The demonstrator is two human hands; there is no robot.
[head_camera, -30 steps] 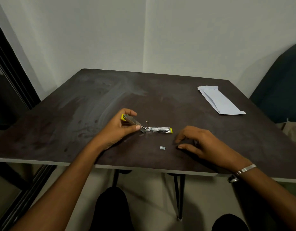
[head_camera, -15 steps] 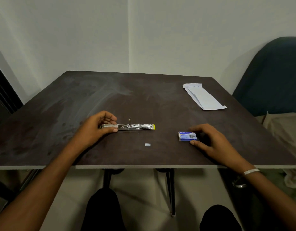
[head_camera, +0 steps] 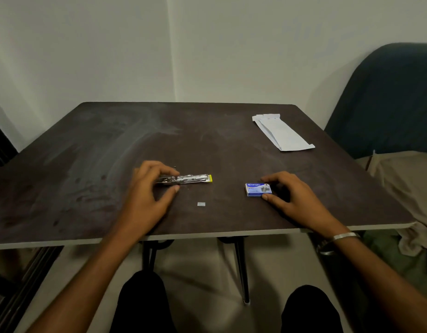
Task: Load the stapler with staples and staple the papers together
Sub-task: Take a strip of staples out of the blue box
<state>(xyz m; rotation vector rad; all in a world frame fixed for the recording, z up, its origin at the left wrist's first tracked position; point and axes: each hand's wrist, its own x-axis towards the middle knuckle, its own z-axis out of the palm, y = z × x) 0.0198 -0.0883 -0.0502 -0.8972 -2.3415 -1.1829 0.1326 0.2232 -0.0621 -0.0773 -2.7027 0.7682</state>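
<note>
One head-worn camera looks forward and down — close above the table (head_camera: 87, 164), the far wall beyond the fingers.

I'm seeing the stapler (head_camera: 186, 180) gleaming as shiny metal, the counter (head_camera: 111, 150) looking matt and smudged, the papers (head_camera: 280, 134) lying smooth.
</note>
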